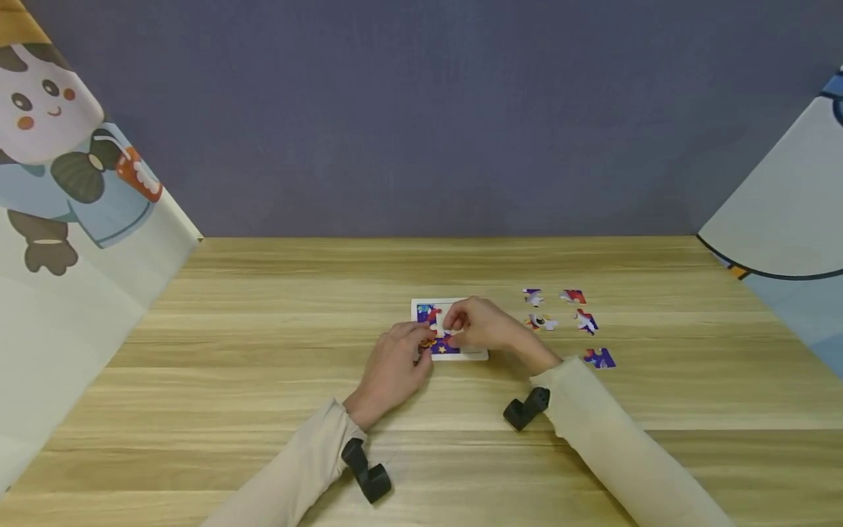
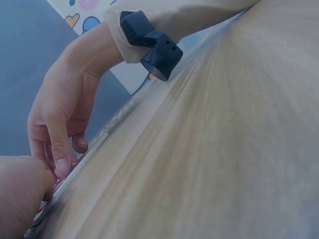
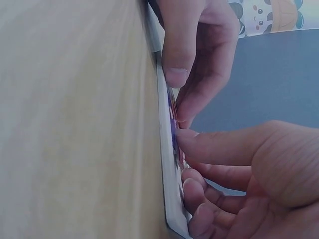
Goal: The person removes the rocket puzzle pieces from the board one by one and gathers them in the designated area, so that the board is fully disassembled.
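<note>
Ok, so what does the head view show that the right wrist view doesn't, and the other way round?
Only the head view shows five loose puzzle pieces, lying to the right of the white frame, and how the puzzle looks from above, part filled.

Only the right wrist view shows the frame's outer side close up, nearly edge-on, with the right hand seen from table level.

Both show that hand and the left hand at the frame, the wooden tabletop and the back wall.
</note>
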A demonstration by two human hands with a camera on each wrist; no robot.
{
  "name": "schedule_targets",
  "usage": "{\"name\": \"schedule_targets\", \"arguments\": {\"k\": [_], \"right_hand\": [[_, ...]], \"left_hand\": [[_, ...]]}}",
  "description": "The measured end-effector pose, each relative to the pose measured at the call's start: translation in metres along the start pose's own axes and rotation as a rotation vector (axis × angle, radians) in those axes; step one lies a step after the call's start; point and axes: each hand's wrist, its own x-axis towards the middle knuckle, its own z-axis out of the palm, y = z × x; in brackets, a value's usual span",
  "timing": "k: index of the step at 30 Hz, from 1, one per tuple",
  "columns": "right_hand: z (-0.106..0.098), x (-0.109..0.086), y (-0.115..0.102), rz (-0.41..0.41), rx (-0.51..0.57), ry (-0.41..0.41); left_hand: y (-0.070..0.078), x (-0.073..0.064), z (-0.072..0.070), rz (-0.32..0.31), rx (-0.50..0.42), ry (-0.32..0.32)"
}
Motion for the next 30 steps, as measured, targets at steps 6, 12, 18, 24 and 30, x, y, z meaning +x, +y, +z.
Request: {"name": "schedule_targets", "arguments": {"k": [6, 12, 18, 24, 30], "right_hand": [[0.0001, 0.0004, 0.0002, -0.023, -0.008, 0.002], [0.0001, 0.0000, -0.0018, -0.017, -0.001, 0.002], [-0.0007, -0.0008, -0.0031, -0.002, 0.026, -0.004], [-0.0004, -0.0010, -0.0020, -0.007, 0.052, -0.007], [0.0006, -0.0009, -0.0009, 0.001, 0.138, -0.023]], "left_hand": [[0.0000, 0.0003, 0.0001, -0.002, 0.006, 0.001], [0.0004, -0.0001, -0.0006, -0.007, 0.004, -0.005], [-0.0004, -0.0004, -0.0002, -0.010, 0.004, -0.008], [-0.0013, -0.0003, 0.0007, -0.010, 0.003, -0.010], [-0.0012, 0.0000, 0.0011, -0.014, 0.008, -0.011]]}}
